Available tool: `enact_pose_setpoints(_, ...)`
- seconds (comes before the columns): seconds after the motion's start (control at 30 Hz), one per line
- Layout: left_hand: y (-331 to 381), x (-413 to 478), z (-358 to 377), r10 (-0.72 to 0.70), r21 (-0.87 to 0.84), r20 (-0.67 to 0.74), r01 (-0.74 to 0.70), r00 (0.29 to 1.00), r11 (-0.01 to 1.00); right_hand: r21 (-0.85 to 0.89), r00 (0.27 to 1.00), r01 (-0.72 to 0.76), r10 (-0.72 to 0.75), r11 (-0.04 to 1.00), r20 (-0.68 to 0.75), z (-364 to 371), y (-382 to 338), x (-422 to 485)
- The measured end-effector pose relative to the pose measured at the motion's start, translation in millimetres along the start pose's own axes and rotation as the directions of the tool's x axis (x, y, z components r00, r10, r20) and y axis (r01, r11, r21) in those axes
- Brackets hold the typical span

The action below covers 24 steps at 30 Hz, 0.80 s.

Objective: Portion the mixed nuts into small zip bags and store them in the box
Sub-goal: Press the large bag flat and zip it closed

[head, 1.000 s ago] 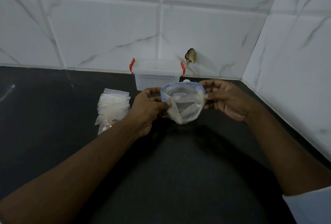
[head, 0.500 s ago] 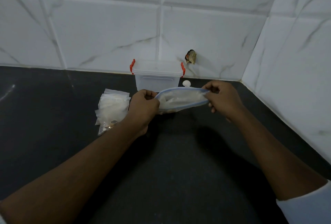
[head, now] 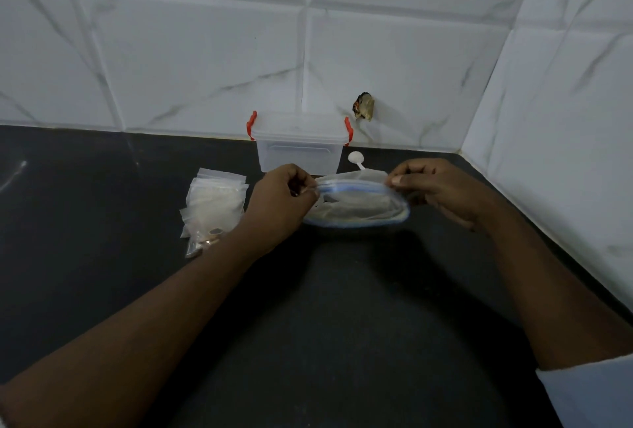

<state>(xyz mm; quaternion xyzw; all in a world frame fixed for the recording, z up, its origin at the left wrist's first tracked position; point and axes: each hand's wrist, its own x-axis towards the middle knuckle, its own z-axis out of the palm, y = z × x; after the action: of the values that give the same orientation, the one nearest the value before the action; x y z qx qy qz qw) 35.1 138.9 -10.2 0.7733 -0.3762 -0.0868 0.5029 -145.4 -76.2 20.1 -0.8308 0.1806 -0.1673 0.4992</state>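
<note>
In the middle of the frame both hands hold a clear bag (head: 359, 208) with a blue zip edge, just above the black counter (head: 342, 307). The left hand (head: 284, 203) has its fingers curled and pinches the bag's left end. The right hand (head: 442, 193) pinches the right end between thumb and fingers. The two blue edges of the bag's mouth stand apart, and what is inside cannot be told. Behind the hands, against the tiled wall (head: 205, 51), stands the box (head: 298, 150), its lid on and with red clips. A white spoon (head: 355, 157) lies just right of it. Left of the left hand lies a pile of small bags (head: 215, 205). A pale sleeve (head: 589, 393) shows at lower right.
</note>
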Motion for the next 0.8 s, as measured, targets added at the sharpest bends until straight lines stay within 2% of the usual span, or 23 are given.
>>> enact_pose_setpoints(0.13,-1,0,1,0.071,0.067,-0.068,-0.067,0.995,0.995,-0.059,0.996,0.024,-0.019,0.998,0.085,4,0,-1)
enact_pose_setpoints(0.37,-2,-1,3,0.126,0.126,-0.023,-0.123,0.992,0.984,-0.216,0.994,0.021,0.003,0.976,0.109,10,-1,-1)
enact_pose_setpoints(0.47,-2,-1,5,0.126,0.137,-0.023,-0.122,0.992,0.983,-0.273,0.989,0.063,-0.024,0.960,0.145,10,1,0)
enact_pose_setpoints(0.67,-2,-2,6,0.085,0.111,-0.115,-0.072,0.990,0.991,-0.320,0.976,0.123,-0.057,0.940,0.209,10,-4,-1)
enact_pose_setpoints(0.73,-2,-3,8,0.060,0.106,-0.144,-0.045,0.988,0.993,-0.394,0.989,0.131,-0.091,0.910,0.119,16,0,1)
enact_pose_setpoints(0.8,-1,-3,8,0.044,0.104,-0.159,-0.028,0.986,0.994,-0.499,0.985,0.092,-0.153,0.862,-0.083,25,0,4)
